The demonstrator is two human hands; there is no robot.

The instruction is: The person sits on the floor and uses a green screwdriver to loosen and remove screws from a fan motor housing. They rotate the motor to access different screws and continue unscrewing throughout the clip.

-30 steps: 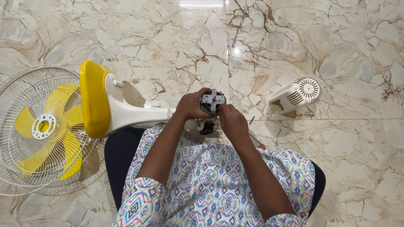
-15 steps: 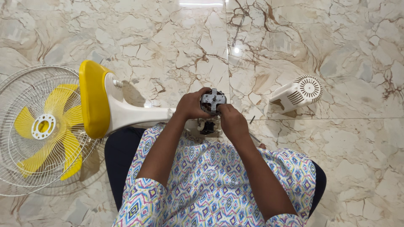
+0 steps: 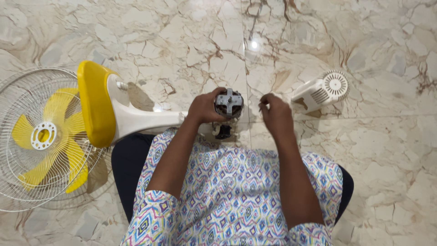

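My left hand point(image 3: 205, 107) grips a small grey metal fan motor point(image 3: 229, 103) at the top of a white fan stand point(image 3: 136, 119), holding it from the left side. My right hand point(image 3: 274, 114) hovers just to the right of the motor, apart from it, with fingertips pinched together as if on something tiny that I cannot make out. A small black part point(image 3: 223, 132) sits just below the motor. My lap in patterned cloth fills the lower middle.
A yellow and white fan base point(image 3: 94, 102) lies on the marble floor to the left. Beside it lies a wire fan guard point(image 3: 27, 182) with yellow blades point(image 3: 43, 135). A white vented motor cover point(image 3: 322, 90) lies on the floor at right.
My right hand has come off the motor and moved to the right, fingers pinched. My left hand still holds the motor.
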